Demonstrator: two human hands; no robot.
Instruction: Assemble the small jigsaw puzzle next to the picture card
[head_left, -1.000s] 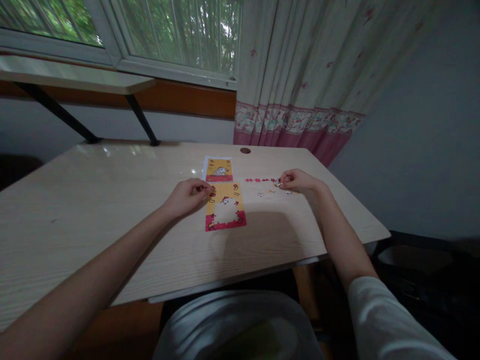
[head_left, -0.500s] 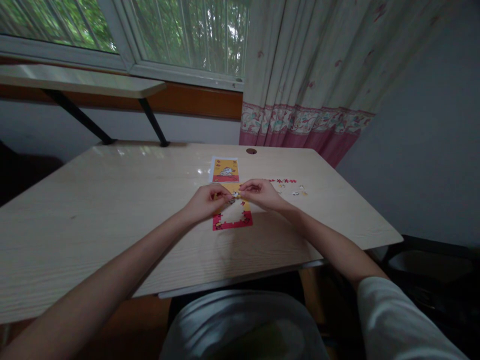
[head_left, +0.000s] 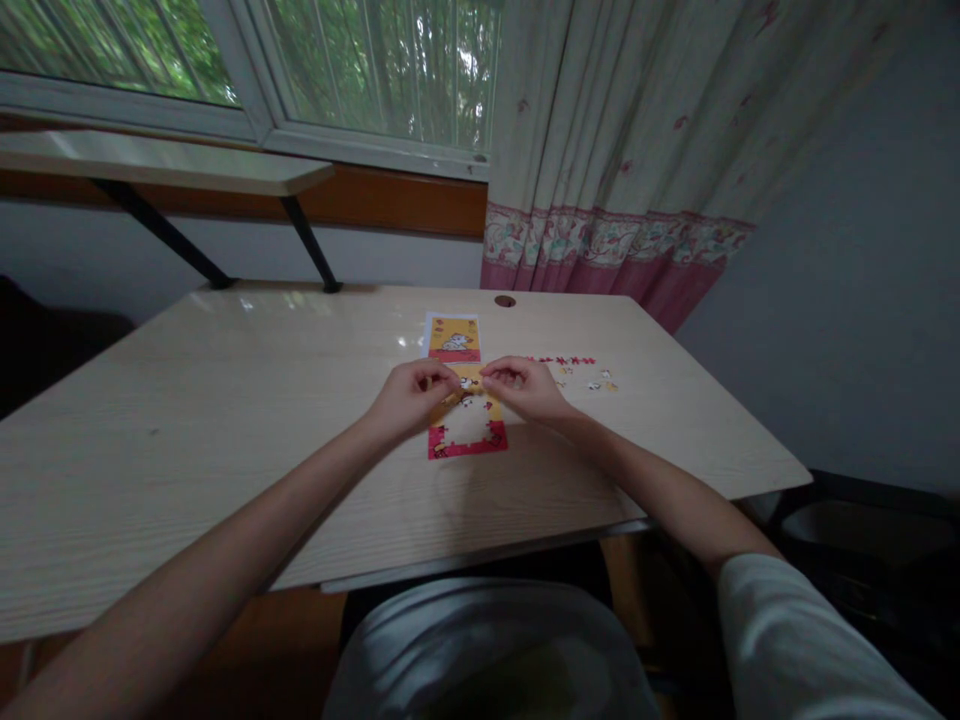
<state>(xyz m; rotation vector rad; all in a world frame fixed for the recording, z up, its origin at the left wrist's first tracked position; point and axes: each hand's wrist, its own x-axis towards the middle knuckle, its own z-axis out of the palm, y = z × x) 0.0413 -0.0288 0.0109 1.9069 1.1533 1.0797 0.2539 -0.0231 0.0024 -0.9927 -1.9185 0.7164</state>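
Note:
A partly assembled jigsaw puzzle (head_left: 466, 449) lies on the desk in front of me, with a yellow and red border and bare desktop showing through its middle. Over its upper part, my left hand (head_left: 417, 396) and my right hand (head_left: 526, 388) meet from either side. Both have thumb and fingers pinched at a small white-and-yellow puzzle piece (head_left: 469, 382) between their tips. The fingers partly cover the puzzle's upper border. Just behind it sits a reference picture (head_left: 454, 338) of a white animal on yellow and red.
To the right of my right hand lie a row of red puzzle pieces (head_left: 574, 361) and several loose pale pieces (head_left: 595, 386). A round cable hole (head_left: 505, 301) is near the desk's back edge. A raised shelf (head_left: 225, 165) stands at the back left.
Both hands have shifted very slightly away from me, with the piece between their fingertips. The left fingertips have drawn back a little. The whole view has moved slightly.

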